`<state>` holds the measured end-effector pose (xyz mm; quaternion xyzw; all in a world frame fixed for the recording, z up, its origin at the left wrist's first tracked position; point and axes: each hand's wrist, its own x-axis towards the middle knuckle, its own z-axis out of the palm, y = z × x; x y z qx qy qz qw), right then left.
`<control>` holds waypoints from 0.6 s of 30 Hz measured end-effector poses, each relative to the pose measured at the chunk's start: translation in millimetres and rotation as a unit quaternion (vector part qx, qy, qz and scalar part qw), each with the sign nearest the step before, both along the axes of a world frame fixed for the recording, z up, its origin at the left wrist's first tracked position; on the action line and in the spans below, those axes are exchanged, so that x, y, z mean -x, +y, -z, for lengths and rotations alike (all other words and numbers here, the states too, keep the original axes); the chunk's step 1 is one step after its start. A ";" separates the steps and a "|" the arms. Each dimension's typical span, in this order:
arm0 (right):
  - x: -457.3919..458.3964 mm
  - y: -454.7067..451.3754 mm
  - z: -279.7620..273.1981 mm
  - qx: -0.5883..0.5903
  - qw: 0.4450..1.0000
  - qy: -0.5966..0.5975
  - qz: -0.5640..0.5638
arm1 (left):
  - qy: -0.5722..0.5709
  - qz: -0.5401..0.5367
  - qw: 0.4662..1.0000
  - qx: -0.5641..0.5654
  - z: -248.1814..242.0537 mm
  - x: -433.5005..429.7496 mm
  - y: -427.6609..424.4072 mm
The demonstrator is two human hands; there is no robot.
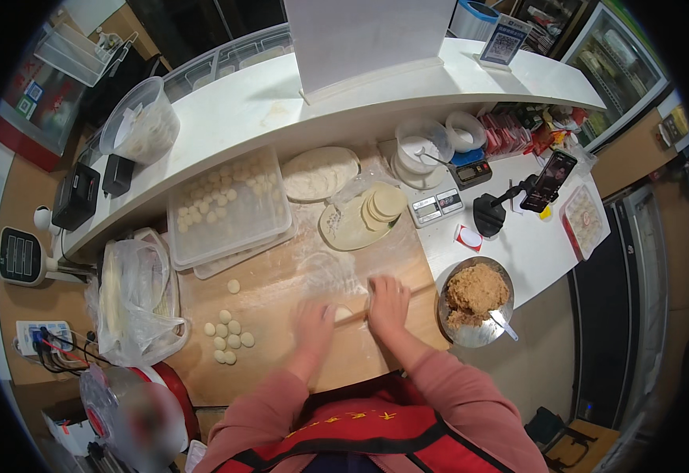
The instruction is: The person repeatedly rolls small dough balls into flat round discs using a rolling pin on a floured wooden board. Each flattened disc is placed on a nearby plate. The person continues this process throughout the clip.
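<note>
On the floured wooden board, a thin wooden rolling pin [351,318] runs under my right hand [389,303], its far end showing past my fingers. A small round of dough [342,311] lies at the pin's left part. My left hand [314,324] is blurred and sits against the dough's left side; its fingers cannot be made out. Left of it are several small flattened dough pieces [233,341]. Beyond my hands, rolled dough wrappers [387,204] lie overlapped on an oval plate [344,236].
A metal bowl of filling [442,295] stands at the board's right edge. Behind are a flour tray [321,155], a translucent box [226,254] over dough pieces, a kitchen scale [426,210] and a phone on a stand [489,216]. Plastic bags [143,307] lie left.
</note>
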<state>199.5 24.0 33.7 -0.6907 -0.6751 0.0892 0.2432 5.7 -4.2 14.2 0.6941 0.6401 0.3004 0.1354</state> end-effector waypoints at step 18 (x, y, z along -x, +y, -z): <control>-7.3 63.0 9.4 -0.028 0.996 0.060 0.060 | -0.017 0.064 0.998 -0.012 6.5 17.9 27.0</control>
